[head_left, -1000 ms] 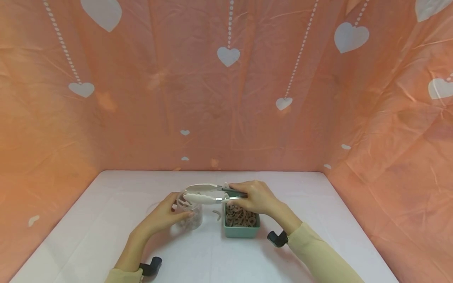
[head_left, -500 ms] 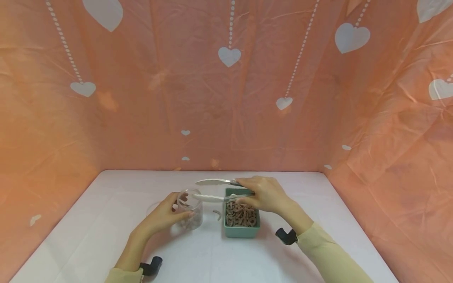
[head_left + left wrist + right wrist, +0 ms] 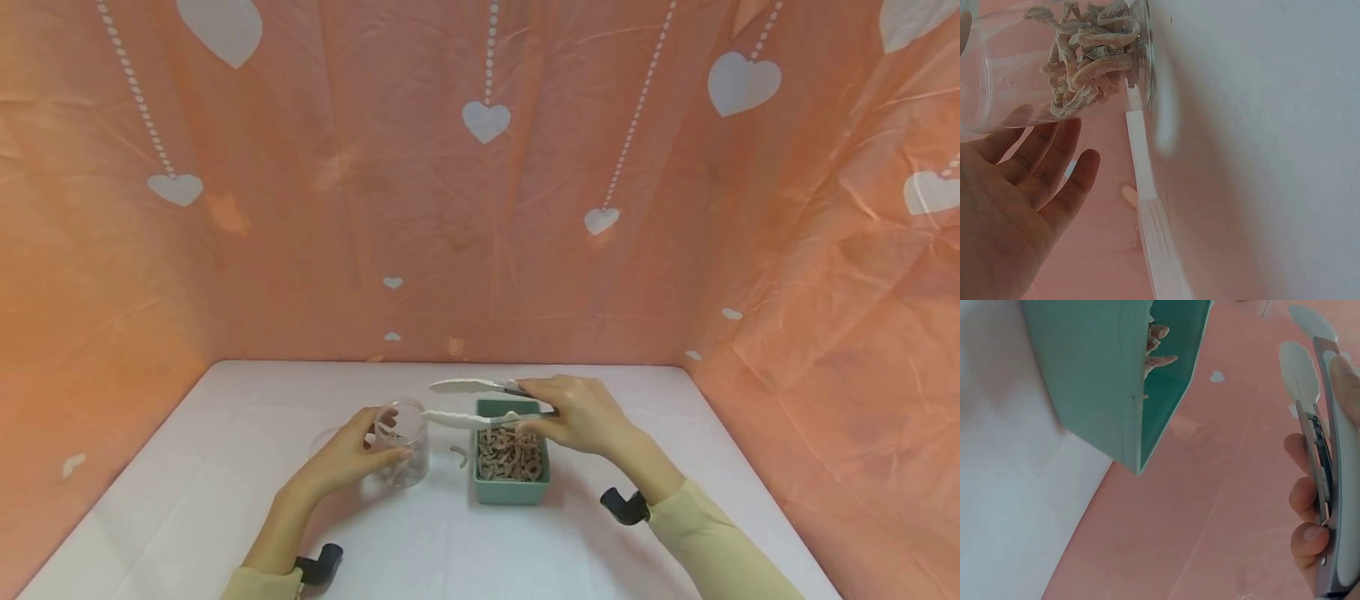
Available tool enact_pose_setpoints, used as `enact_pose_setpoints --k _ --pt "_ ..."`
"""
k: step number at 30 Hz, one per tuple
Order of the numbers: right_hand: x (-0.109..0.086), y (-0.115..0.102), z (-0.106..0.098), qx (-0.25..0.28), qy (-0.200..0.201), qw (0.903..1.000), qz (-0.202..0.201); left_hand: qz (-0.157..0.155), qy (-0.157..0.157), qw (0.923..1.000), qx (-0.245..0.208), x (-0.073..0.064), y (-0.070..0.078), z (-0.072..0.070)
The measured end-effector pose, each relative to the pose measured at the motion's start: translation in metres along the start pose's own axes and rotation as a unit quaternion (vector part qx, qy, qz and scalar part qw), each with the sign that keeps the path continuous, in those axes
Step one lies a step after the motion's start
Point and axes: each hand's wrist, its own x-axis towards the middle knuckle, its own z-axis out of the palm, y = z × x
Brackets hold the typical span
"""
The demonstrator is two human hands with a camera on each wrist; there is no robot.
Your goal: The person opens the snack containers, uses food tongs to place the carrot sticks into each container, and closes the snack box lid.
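My left hand (image 3: pixel 348 454) holds a clear jar (image 3: pixel 411 468) upright on the white table, thumb in front and fingers behind. Curled brown dried strips (image 3: pixel 1094 56) lie at the bottom of the jar in the left wrist view. In my right hand (image 3: pixel 581 412) is a pair of tongs (image 3: pixel 1333 456) with pale scalloped tips. Their arms are spread apart, with nothing visible between them. The tongs point left, over the back of a green box (image 3: pixel 512 494) and towards the jar's rim. More brown strips (image 3: pixel 510 458) fill the front of the box.
One loose curved strip (image 3: pixel 459 455) lies on the table (image 3: pixel 450 542) between jar and box. A faint clear rounded edge (image 3: pixel 318 437) shows behind the left hand. Orange cloth (image 3: pixel 480 275) with white hearts encloses the table's back and sides.
The tongs have spread apart and moved right, away from over the jar's mouth, with the right hand. The left hand and the jar have stayed in place.
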Motion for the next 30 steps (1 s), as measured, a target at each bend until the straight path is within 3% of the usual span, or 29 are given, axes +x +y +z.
enact_pose_setpoints --k 18,30 --pt "-0.045 0.026 -0.022 -0.018 -0.015 0.9982 0.055 0.006 0.004 1.0000 -0.001 -0.002 0.003 0.001" --pt "-0.056 0.032 -0.034 -0.040 -0.095 0.9926 0.064 0.011 0.005 0.9999 -0.002 -0.001 0.004 0.001"
